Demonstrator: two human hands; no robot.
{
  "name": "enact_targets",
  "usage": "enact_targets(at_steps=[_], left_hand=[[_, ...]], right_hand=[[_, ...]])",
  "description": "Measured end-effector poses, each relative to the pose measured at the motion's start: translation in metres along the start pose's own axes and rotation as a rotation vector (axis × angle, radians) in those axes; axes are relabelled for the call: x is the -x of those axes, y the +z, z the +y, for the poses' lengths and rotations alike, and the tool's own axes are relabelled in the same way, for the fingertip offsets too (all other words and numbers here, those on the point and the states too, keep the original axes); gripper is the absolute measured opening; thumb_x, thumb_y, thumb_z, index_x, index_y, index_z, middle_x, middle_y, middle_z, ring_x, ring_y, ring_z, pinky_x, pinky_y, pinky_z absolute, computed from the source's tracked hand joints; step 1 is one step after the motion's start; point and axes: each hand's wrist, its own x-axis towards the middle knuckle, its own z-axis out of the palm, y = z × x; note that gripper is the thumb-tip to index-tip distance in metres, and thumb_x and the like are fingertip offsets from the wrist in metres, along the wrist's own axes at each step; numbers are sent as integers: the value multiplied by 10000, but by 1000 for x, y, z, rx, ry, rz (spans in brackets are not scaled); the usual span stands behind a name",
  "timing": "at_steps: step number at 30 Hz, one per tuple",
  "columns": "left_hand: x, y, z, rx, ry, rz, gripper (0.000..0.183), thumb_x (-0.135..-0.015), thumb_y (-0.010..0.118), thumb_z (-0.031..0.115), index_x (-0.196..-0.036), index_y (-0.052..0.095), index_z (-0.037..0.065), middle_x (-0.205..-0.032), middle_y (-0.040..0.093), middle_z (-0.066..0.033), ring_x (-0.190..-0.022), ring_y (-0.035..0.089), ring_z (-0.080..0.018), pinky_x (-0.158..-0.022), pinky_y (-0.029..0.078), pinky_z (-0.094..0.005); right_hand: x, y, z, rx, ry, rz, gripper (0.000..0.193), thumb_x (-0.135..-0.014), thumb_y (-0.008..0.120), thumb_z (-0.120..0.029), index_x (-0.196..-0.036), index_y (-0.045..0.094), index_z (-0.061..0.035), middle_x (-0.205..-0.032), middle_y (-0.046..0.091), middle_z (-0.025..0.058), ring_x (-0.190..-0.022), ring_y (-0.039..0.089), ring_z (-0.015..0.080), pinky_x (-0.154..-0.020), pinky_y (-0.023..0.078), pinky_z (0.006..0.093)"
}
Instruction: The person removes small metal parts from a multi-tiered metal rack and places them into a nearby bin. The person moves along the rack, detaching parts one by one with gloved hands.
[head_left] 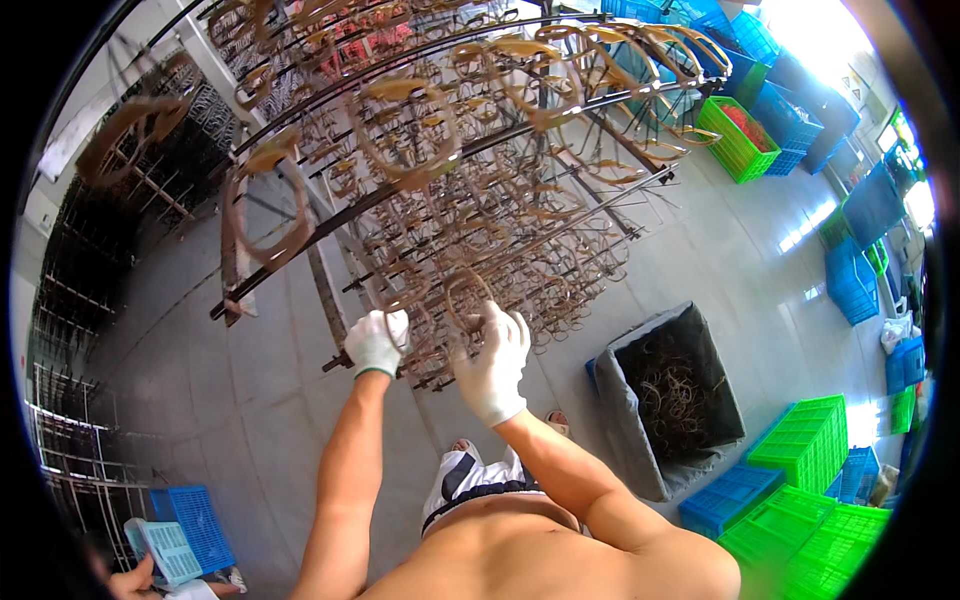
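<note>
My left hand (376, 343), in a white glove with a green cuff edge, is closed beside the lower end of a dark rack bar; what it grips is hidden. To its right is my right hand (497, 368), also in a white glove, with its fingertips on a thin brown loop (467, 297). Thumb and fingers are bent around the lower side of that loop. Ahead of both hands stands a rack whose dark bars (480, 143) carry many rounded brown loop-shaped pieces (268, 207). I cannot make out exactly what the pieces are.
A grey-lined bin (655, 400) with tangled wire-like loops stands to my right. Stacked green crates (805, 440) and blue crates (730, 497) are beyond it. At the lower left, a person's hand (132, 580) is near a light blue basket (172, 552). Dark racks line the left.
</note>
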Motion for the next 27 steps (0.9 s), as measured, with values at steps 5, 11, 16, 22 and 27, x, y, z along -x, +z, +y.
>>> enact_targets(at_steps=[5,11,16,22,27], left_hand=[[0,-15,8,38,18,-121,593,-924,361,442,-767,732,7,-805,679,-269,-844,680,-441,-788,543,-499],[-1,-27,2,-30,144,-299,577,-991,309,423,-859,739,61,-869,710,-217,-883,694,-395,-789,560,-476],[-10,-18,-4,29,119,-370,595,-992,309,438,-843,737,52,-916,714,-203,-924,688,-391,-818,553,-476],[-5,-9,-18,216,176,-200,550,-904,425,516,-834,723,60,-889,698,-233,-891,683,-402,-803,547,-487],[-9,-10,-1,40,99,-302,646,-978,267,433,-867,751,19,-930,704,-238,-955,682,-397,-871,538,-469]], right_hand=[[-8,12,13,-233,91,135,583,-744,704,-14,-1284,483,8,-916,582,125,-845,580,255,-825,487,404],[-7,-10,11,-152,23,327,477,-784,608,74,-1241,499,-11,-828,633,77,-763,601,228,-733,469,393],[29,43,-70,13,13,48,645,-731,720,-126,-1303,478,47,-1085,615,175,-1059,553,353,-1037,348,526],[15,38,-71,-118,75,-144,634,-693,678,-44,-1290,487,47,-866,627,145,-932,562,359,-971,377,491],[19,-15,-24,72,146,173,698,-694,722,-24,-1344,469,4,-923,658,139,-1080,558,393,-1016,380,483]])
